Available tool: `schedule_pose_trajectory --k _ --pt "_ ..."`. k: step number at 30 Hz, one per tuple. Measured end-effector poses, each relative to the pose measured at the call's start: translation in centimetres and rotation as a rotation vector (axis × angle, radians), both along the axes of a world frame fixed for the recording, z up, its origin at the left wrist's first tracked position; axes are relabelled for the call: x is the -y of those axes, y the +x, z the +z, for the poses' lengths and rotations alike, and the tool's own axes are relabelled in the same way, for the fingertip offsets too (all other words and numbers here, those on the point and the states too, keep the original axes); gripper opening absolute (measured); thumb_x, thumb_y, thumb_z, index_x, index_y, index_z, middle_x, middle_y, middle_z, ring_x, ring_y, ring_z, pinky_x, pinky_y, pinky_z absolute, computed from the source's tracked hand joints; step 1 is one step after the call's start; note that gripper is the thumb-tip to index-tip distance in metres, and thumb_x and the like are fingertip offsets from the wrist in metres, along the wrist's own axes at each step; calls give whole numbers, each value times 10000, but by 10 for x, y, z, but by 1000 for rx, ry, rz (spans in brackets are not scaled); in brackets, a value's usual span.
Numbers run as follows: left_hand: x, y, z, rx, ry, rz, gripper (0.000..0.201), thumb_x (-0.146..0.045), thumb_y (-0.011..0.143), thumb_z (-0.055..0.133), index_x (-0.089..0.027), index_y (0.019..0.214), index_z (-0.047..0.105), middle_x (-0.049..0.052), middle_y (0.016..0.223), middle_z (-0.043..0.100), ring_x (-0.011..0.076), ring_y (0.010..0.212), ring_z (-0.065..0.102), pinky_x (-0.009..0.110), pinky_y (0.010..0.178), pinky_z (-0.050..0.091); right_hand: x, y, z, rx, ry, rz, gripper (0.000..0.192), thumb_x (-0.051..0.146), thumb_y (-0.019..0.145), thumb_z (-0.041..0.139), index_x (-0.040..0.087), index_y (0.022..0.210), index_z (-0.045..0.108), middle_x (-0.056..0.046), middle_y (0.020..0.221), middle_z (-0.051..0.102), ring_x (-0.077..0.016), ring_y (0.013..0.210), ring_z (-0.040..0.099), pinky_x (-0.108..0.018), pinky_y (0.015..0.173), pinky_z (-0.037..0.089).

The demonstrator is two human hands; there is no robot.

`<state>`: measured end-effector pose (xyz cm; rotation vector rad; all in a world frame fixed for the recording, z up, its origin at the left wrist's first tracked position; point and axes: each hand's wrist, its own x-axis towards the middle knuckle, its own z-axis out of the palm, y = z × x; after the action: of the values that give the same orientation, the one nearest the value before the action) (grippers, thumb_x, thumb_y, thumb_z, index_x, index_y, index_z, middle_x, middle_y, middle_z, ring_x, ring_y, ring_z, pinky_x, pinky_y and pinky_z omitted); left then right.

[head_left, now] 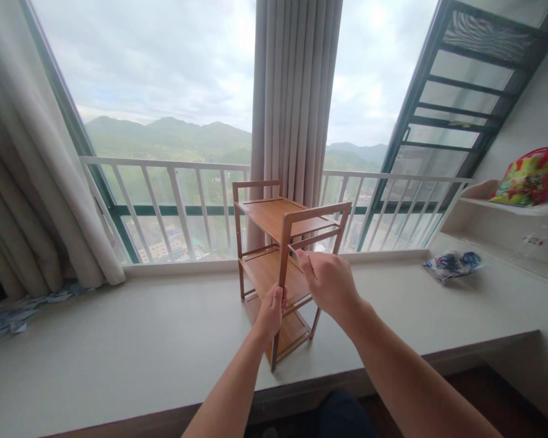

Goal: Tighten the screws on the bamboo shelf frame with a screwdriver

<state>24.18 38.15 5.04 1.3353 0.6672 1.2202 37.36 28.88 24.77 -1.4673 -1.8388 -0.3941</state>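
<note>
Head view: two bare forearms reaching forward from the bottom edge. Left hand (270, 311) wrapped around the near front post of a small three-tier bamboo shelf rack (281, 255), low on that upright. Right hand (329, 281) just beside it to the right and a little higher, pinching a thin metal tool (293, 250), tip against the same post under the top tier. Rack upright on the pale window ledge (119, 340), railing (173, 182) and curtain (295, 91) behind.

The rack (283, 243) stands on the surface (119, 353), before the railing (164, 201) and the curtain (292, 91). Both hands are at its front post. A bag (527, 176) lies on the shelf (484, 204) at right.
</note>
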Motion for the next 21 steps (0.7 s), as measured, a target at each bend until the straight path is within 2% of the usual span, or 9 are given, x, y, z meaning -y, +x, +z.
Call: schedule_pose_trajectory --k 3,5,8,11,14,17,21 --pt "1 0 1 -8 12 -7 717 -944 843 468 -227 812 449 -85 629 320 87 535 266 240 510 232 2 24 -14 -62 9 93 675 558 1153 224 224 661 543 -18 597 585 -146 546 467 -297 609 262" --pt "0 -2 2 -12 22 -14 717 -944 843 467 -228 807 448 -82 629 322 92 543 272 244 518 232 4 38 -42 -104 -37 111 658 569 1153 243 226 676 541 -13 617 593 -144 547 471 -285 608 286" --pt "-2 -5 5 -18 51 -35 732 -953 827 481 -222 790 460 -68 641 350 102 577 319 254 550 272 8 42 -112 -108 -158 103 636 543 1162 260 223 722 590 -20 643 638 -153 572 540 -288 606 296" --pt "-4 -9 9 -39 78 -72 743 -958 820 485 -216 778 477 -58 644 373 112 608 352 270 593 315 13 26 -189 -62 -232 136 644 515 1172 254 224 718 605 -20 643 673 -143 551 585 -300 587 286" --pt "-4 -12 13 -67 94 -85 751 -967 821 461 -217 772 472 -57 637 370 119 612 352 281 602 300 11 3 -244 -43 -206 117 643 463 1183 244 221 727 627 -22 651 700 -138 534 620 -315 569 275" --pt "-1 -12 16 -89 99 -80 754 -973 824 436 -222 775 461 -57 628 372 122 608 353 286 605 293 5 -13 -268 -25 -153 101 603 410 1185 278 219 748 647 -20 674 724 -135 540 650 -315 563 276" --pt "0 -12 15 -99 86 -76 753 -976 820 433 -225 791 467 -62 625 367 125 608 348 291 625 340 -1 -22 -276 6 -107 92 558 364 1181 321 219 752 647 -10 677 722 -131 545 664 -315 560 276"
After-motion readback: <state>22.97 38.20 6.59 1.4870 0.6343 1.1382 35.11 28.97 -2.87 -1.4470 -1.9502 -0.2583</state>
